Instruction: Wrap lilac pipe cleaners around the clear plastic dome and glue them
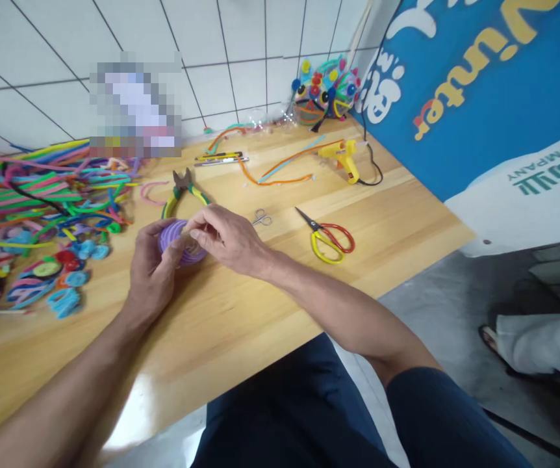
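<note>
My left hand (152,270) is wrapped around a purple coil of pipe cleaner (171,235), wound in rounds like a small cup, just above the table. At the coil's right side, my right hand (229,237) has thumb and fingers pinched together against its rim; the exact spot they grip is partly hidden. Directly beyond the hands lie pliers (183,185) with green and yellow handles. Small silver scissors (262,218) rest to the right of my right hand. Farther right are larger scissors (326,237) with red and yellow handles.
Colourful pipe cleaners (41,188) are heaped on the left. Near the back lie a yellow utility knife (219,156) and a yellow glue gun (341,159) with a black cord. Decorated balls (312,101) sit in the far corner. A person's leg (543,341) shows at right.
</note>
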